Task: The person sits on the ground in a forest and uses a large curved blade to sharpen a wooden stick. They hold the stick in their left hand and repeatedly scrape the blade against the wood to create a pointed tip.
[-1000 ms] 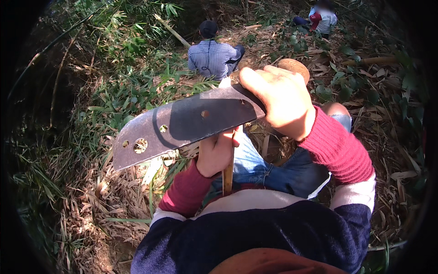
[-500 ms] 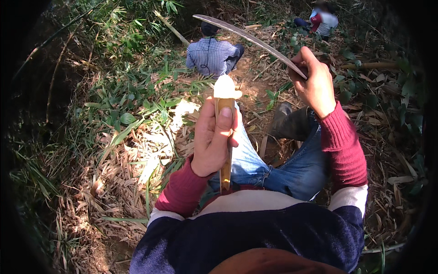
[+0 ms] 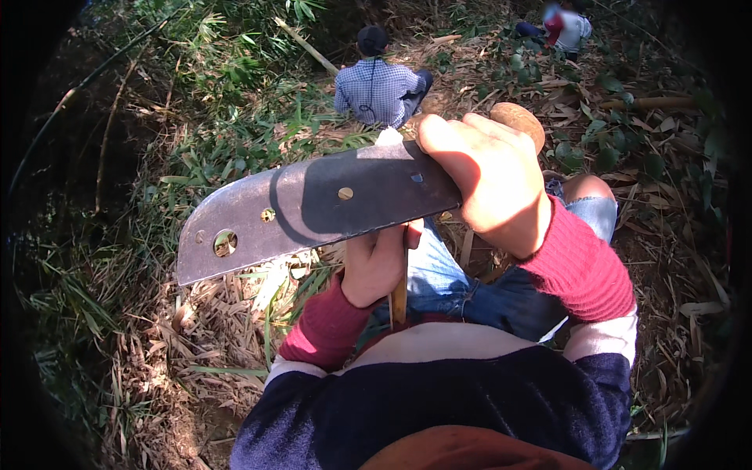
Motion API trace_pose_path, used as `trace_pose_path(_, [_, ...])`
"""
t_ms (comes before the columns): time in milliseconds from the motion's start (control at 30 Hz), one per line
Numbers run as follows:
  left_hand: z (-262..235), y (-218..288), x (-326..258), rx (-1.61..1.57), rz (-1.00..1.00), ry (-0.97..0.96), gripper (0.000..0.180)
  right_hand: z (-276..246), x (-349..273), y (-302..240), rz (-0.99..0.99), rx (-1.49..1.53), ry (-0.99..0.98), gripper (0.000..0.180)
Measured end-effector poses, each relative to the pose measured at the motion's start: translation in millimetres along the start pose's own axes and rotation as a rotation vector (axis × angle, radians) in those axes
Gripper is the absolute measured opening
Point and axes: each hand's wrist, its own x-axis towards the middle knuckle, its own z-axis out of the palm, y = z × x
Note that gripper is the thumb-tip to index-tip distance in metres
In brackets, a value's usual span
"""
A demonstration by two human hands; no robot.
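Note:
My right hand [image 3: 489, 176] is closed around the handle of a broad machete [image 3: 313, 196]. The handle's rounded wooden end [image 3: 521, 124] sticks out past my fist. The dark blade lies broadside to me, with several round holes or spots in it and its tip to the left. Under the blade, my left hand [image 3: 376, 266] grips an upright yellowish strip of bamboo [image 3: 399, 301]. The blade hides most of that hand's fingers and the strip's upper part. Only a pale tip shows above the blade's upper edge. Whether blade and strip touch, I cannot tell.
My jeans-clad legs [image 3: 501, 301] are spread in front of me. A person in a checked shirt [image 3: 372, 88] sits ahead with their back to me; another person [image 3: 570, 31] sits farther right. Dry leaves [image 3: 188, 345], green plants and a cut pole [image 3: 305, 47] cover the ground.
My right hand has come left and nearer. The machete has turned from edge-on to broadside and now covers the strip's upper part. My left hand keeps its grip.

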Motion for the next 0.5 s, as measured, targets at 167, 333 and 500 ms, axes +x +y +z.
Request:
trace_pose_path(167, [13, 28, -11, -0.073, -0.048, -0.081, 0.022, 11, 9, 43, 0.144, -0.217, -0.106, 0.017])
trace_pose_path(333, [-14, 36, 9, 0.098, -0.052, 0.000, 0.033, 11, -36, 165, 0.553, -0.423, -0.115, 0.025])
trace_pose_path(500, [-3, 34, 27, -0.050, -0.090, -0.066, 0.031, 3, -36, 146, 0.724, 0.014, 0.056, 0.022])
